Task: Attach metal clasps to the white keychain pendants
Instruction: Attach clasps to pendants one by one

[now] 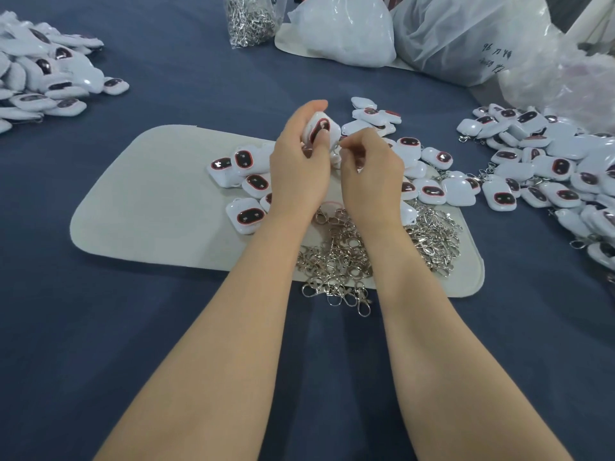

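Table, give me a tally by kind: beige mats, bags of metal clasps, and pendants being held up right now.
Beige mats: 2
Clasp bag: 1
Held pendant: 1
Total: 4

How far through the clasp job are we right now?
Partly done: the pile on the right has clasps dangling from several pendants. In hand: the left hand holds one pendant; the right hand pinches what looks like its clasp. Remaining: bare pendants on the mat and a heap of loose clasps.
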The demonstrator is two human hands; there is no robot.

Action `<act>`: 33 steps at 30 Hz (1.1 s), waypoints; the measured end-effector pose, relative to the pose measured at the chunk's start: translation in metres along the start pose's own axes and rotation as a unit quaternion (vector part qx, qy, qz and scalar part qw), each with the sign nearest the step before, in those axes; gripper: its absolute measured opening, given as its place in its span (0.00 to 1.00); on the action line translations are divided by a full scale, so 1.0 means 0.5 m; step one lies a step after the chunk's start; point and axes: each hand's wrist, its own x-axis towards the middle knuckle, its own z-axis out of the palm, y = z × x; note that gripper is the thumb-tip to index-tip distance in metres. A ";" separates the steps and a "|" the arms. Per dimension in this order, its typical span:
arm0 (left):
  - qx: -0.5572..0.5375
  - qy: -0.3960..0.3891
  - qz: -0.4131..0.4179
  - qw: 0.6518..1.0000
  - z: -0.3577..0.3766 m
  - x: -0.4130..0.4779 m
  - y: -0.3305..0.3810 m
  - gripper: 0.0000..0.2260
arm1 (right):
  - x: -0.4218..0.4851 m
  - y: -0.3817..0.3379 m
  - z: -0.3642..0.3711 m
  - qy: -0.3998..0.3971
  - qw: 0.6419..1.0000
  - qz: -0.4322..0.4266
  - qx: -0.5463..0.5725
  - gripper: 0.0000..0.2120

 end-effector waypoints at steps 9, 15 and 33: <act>-0.109 0.050 -0.126 0.985 0.008 0.008 -0.007 0.11 | -0.001 -0.006 0.006 0.023 0.994 0.065 0.081 0.04; -0.185 0.077 -0.174 0.964 0.007 0.013 -0.009 0.07 | -0.003 -0.008 0.012 -0.015 0.991 0.080 0.105 0.04; -0.222 0.031 -0.222 0.949 0.008 0.009 0.009 0.14 | 0.003 -0.011 0.005 0.088 0.983 0.068 0.148 0.06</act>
